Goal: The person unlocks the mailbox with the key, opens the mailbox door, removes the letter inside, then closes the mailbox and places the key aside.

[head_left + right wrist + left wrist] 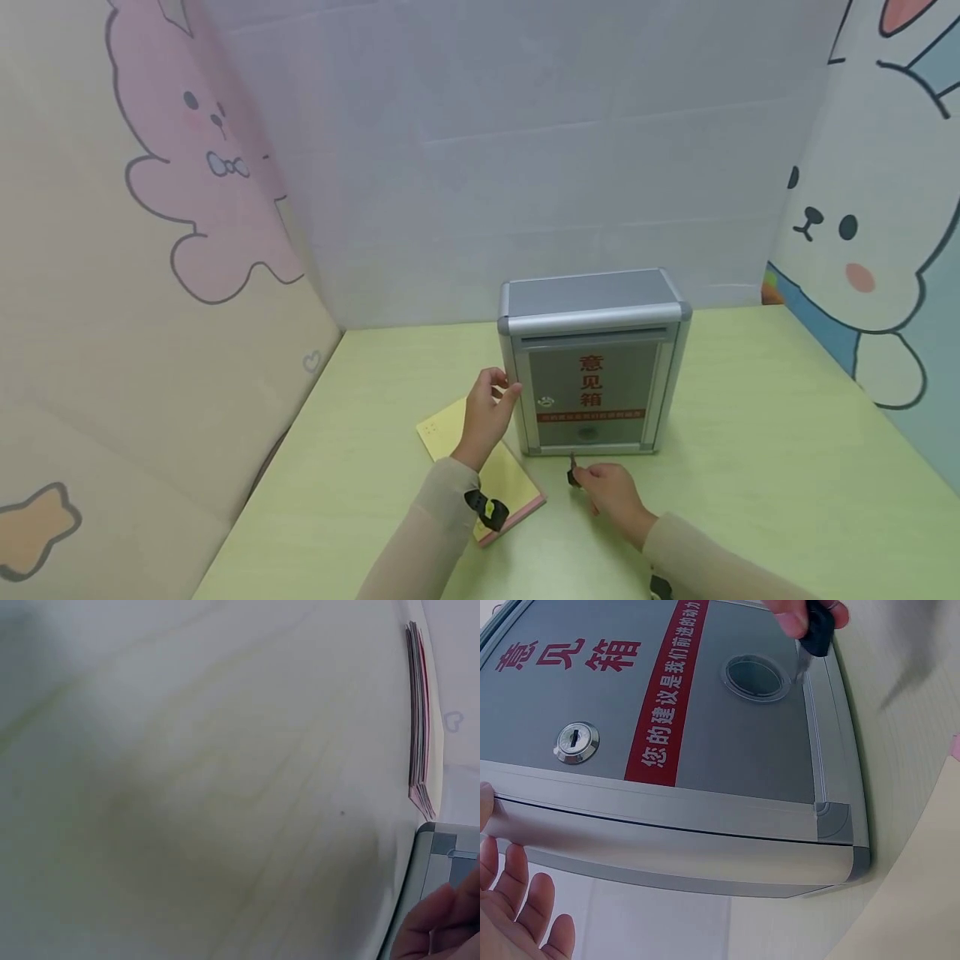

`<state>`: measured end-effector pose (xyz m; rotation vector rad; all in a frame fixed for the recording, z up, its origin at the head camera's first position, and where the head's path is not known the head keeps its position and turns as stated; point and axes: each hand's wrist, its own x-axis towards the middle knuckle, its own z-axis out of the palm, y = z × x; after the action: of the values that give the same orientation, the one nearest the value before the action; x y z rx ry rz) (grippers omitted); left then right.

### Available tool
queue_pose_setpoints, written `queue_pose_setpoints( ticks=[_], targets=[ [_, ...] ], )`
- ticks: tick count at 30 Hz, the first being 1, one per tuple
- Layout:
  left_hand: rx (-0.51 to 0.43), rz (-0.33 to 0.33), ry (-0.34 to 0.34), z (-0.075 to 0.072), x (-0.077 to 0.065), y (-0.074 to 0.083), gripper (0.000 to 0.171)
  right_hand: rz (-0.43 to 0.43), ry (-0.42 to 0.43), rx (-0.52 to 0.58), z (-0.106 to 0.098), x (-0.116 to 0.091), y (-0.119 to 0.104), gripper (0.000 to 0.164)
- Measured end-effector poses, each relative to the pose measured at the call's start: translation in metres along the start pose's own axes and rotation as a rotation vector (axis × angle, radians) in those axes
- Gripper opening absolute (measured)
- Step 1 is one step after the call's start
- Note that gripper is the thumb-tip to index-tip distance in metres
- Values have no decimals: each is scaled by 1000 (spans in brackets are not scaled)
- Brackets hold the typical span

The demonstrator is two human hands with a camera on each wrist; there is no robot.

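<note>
A grey metal suggestion box [592, 375] with a slot, red lettering and a round keyhole lock [577, 742] stands upright. My left hand [489, 414] is at its left side, the thumb touching the front edge and the other fingers [534, 904] loosely bent beside the side wall. Between thumb and fingers, my right hand [611, 493] pinches a black-headed key [819, 630], its blade pointing at the box's lower front edge, near the round window [756, 678]. The right wrist view catches only part of the right hand [439, 926] in its corner.
A yellow pad of paper [517, 479] with pinkish edges lies partly under my left forearm, left of the box. The pale green tabletop [757, 483] reaches back to a white wall cover [540, 183], with cartoon-printed covers on both sides.
</note>
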<state>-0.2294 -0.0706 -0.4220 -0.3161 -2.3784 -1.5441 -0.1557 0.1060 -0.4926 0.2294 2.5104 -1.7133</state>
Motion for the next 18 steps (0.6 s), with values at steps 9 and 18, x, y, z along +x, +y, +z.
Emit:
queue_pose_setpoints(
  ticks=[9, 18],
  targets=[
    [1, 13, 3, 0, -1, 0, 21, 13, -18, -19, -2, -2, 4, 28],
    [12, 32, -2, -1, -1, -1, 21, 19, -25, -25, -1, -1, 8, 24]
  ],
)
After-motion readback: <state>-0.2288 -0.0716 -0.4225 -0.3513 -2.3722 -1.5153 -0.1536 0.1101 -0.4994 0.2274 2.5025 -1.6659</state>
